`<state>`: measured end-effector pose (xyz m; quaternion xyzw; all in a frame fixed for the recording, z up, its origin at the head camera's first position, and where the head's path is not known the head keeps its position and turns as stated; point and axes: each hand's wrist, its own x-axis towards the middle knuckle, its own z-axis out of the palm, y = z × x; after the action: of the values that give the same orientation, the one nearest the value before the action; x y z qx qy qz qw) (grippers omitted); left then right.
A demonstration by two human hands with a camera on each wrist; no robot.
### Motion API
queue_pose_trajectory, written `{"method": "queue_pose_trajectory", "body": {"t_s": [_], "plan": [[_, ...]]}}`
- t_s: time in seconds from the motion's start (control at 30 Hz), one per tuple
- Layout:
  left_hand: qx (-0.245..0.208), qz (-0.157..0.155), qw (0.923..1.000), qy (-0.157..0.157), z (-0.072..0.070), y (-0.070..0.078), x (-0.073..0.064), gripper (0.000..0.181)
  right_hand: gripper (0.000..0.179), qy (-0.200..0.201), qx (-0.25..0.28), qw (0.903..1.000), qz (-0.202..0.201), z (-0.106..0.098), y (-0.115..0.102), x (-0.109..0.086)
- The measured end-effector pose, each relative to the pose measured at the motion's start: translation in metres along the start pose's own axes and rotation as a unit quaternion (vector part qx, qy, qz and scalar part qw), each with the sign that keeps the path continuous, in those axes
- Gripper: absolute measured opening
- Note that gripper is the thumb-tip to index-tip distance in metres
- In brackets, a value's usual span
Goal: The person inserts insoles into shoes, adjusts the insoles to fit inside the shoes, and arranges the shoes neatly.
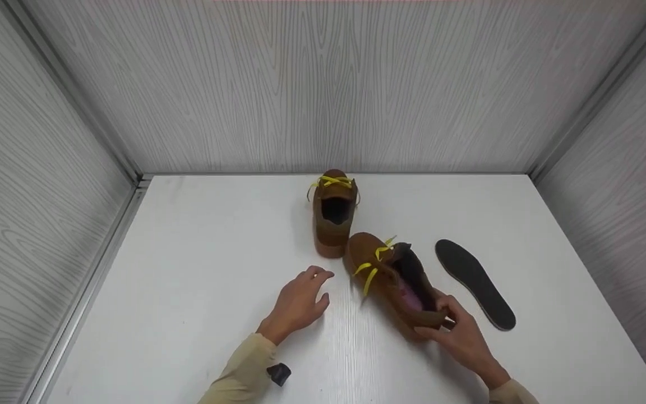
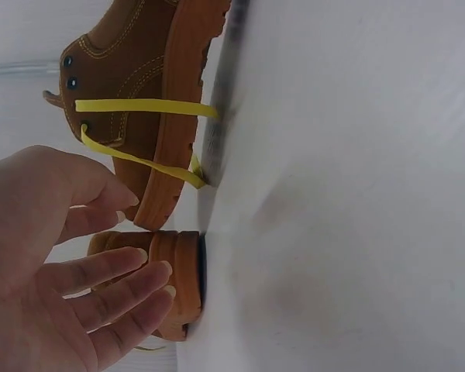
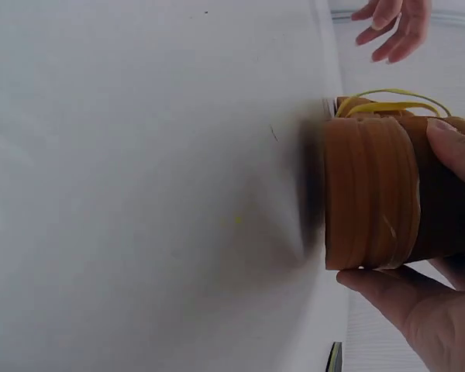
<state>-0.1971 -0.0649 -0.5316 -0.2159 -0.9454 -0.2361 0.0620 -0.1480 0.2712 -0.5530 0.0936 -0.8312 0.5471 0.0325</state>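
Currently, the near shoe point(image 1: 396, 280) is gripped at its heel by the right hand point(image 1: 460, 336), thumb and fingers clamped on the heel; it lies tipped on its side near the middle of the table point(image 1: 199, 247), toward the front edge. The left hand point(image 1: 300, 303) is held just left of this shoe, fingers spread apart and holding nothing. The far shoe point(image 1: 333, 213) stands upright near the back edge. The black insole point(image 1: 474, 283) is laid flat toward the right edge.
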Motion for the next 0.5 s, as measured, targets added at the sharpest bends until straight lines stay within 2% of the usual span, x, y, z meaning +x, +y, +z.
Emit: {"method": "queue_pose_trajectory", "body": {"t_s": [0.23, 0.4, 0.5], "plan": [[-0.012, 0.004, 0.9999, -0.002, 0.005, 0.003, -0.001, 0.035, 0.048, -0.027, -0.027, 0.9993, 0.006, -0.006, 0.002, -0.004], [-0.02, 0.005, 0.9998, -0.004, 0.007, 0.005, 0.002, 0.036, 0.049, -0.077, -0.029, 0.9966, 0.005, -0.014, -0.003, 0.003], [-0.025, 0.008, 0.9997, -0.004, 0.008, 0.007, 0.006, 0.036, 0.045, -0.103, -0.025, 0.9941, 0.022, -0.021, -0.008, 0.009]]}}
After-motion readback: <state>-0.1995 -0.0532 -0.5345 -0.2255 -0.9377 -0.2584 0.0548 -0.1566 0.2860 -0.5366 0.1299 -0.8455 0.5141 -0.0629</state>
